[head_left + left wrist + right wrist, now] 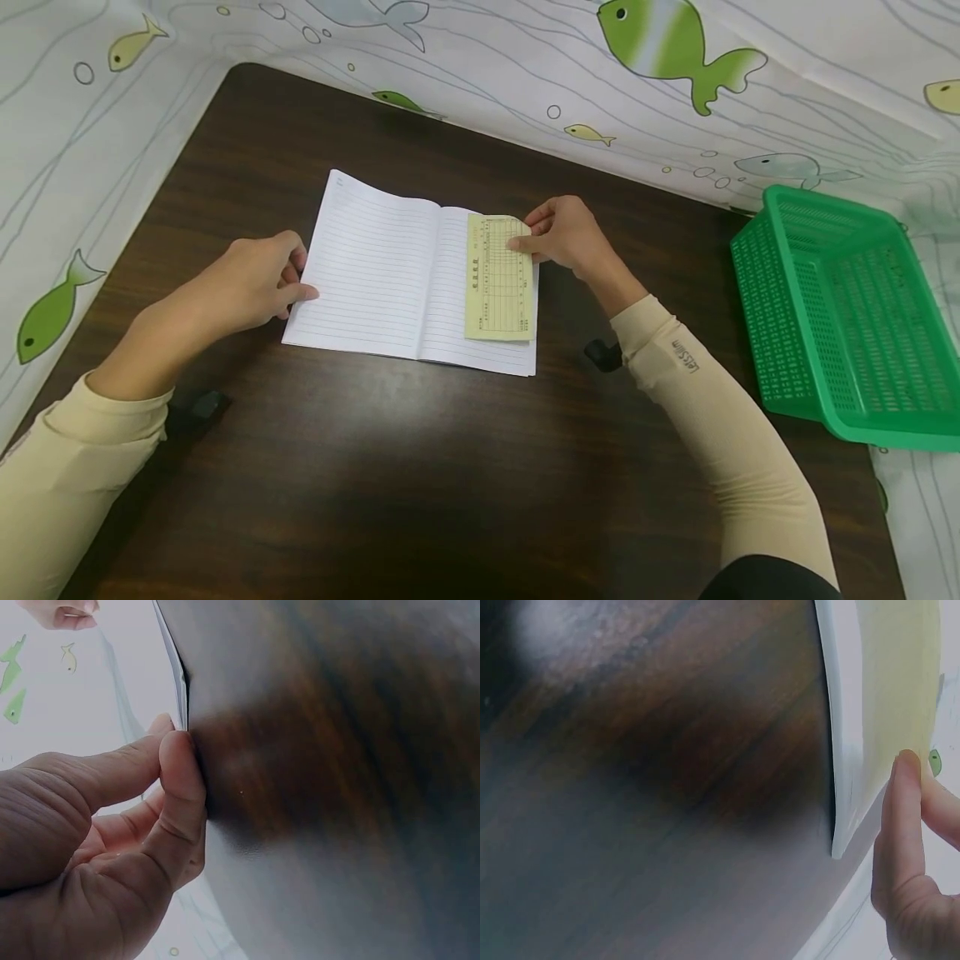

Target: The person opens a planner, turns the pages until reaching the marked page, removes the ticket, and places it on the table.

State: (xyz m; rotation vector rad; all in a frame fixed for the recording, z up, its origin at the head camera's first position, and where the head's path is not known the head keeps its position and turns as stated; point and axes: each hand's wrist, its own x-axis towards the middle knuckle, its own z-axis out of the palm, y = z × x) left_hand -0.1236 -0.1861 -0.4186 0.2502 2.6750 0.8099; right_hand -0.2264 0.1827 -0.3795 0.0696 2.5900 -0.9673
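An open lined notebook (367,258) lies on the dark wooden table, its spine running roughly away from me. Over its right page is a yellow printed form slip (498,287), also seen edge-on as a yellow sheet (900,682) in the right wrist view. My right hand (566,237) pinches the slip's upper right edge between thumb and fingers. At the notebook's left edge, my left hand (251,279) pinches the pages; the left wrist view shows thumb and finger (180,769) together on that edge.
A green plastic basket (810,333) stands at the table's right side. Fish-patterned white sheeting (510,75) rises behind and beside the table (390,483). Small dark objects (602,355) show beneath both wrists.
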